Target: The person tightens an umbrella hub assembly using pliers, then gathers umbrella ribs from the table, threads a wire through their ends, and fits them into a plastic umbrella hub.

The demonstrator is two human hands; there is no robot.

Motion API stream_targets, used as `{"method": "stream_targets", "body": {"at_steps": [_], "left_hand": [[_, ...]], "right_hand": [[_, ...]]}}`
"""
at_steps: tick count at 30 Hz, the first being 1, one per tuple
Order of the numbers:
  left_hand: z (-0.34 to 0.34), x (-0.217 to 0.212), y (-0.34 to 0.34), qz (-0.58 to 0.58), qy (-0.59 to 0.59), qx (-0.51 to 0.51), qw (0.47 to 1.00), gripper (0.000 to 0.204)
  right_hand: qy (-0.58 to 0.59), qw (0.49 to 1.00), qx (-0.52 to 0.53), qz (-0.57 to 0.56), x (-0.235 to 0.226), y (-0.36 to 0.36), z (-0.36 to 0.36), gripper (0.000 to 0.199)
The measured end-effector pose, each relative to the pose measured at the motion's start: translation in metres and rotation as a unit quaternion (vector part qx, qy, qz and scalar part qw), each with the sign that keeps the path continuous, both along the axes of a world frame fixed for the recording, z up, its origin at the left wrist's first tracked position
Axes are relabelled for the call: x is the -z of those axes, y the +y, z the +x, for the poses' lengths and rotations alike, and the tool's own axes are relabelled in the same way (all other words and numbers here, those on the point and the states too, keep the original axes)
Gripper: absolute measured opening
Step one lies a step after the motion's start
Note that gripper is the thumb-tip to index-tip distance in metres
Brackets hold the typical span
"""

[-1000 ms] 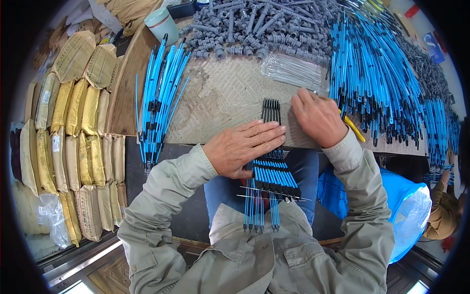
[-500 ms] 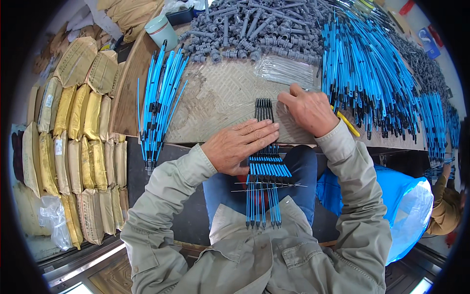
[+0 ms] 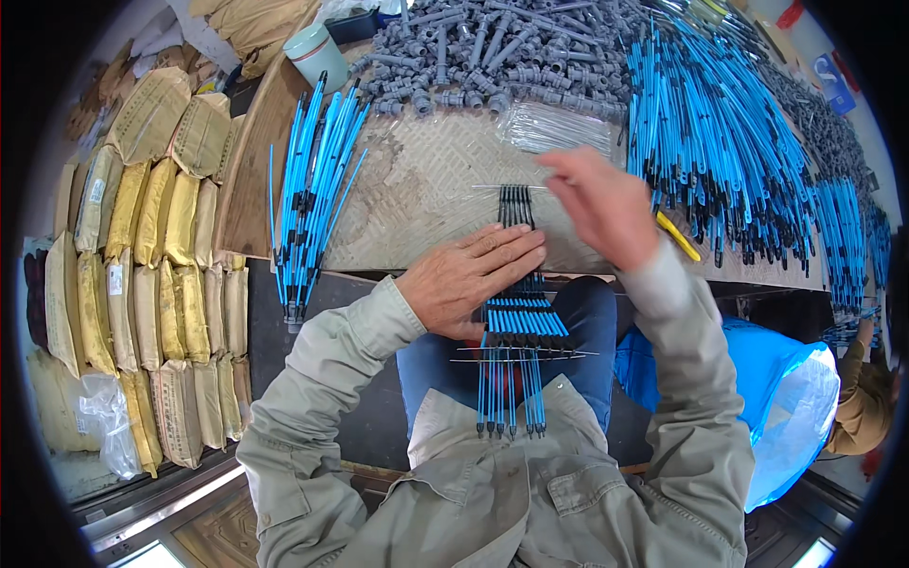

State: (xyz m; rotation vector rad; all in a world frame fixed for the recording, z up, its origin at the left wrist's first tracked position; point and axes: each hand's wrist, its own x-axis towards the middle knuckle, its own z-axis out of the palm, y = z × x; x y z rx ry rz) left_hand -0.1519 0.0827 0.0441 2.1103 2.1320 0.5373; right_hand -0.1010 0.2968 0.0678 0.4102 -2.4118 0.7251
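Observation:
A row of thin blue-and-black strips (image 3: 525, 322) lies side by side, from the table edge down over my lap. My left hand (image 3: 473, 275) rests across the row, fingers flat on the strips, covering their middle. Thin metal wires (image 3: 559, 355) cross the near part of the row. Another thin wire (image 3: 488, 186) crosses the black far ends. Raised to the right of those ends is my right hand (image 3: 606, 208). It is blurred by motion, so whether it holds anything cannot be told.
Grey plastic fittings (image 3: 473, 57) are heaped at the back, with a bundle of thin wires (image 3: 554, 130) before them. Blue strips lie in a small bundle (image 3: 317, 180) at left and a large pile (image 3: 710, 142) at right. Yellow-handled tool (image 3: 678, 237), green cup (image 3: 312, 55), stacked packages (image 3: 142, 275).
My right hand has lifted slightly from beside the strips' far ends and blurs. A wire now shows across those ends. My left hand stays flat on the row.

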Motion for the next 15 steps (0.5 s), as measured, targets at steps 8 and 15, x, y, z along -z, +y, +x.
{"method": "stream_targets", "body": {"at_steps": [8, 15], "left_hand": [[0.008, -0.003, -0.004, 0.045, -0.052, -0.016, 0.997, 0.07], [0.003, 0.024, 0.001, 0.11, -0.034, -0.038, 0.993, 0.083]], "right_hand": [[-0.059, 0.974, -0.107, 0.189, -0.086, -0.061, 0.117, 0.03], [0.011, 0.94, 0.012, 0.341, -0.083, -0.073, 0.11, 0.033]]}}
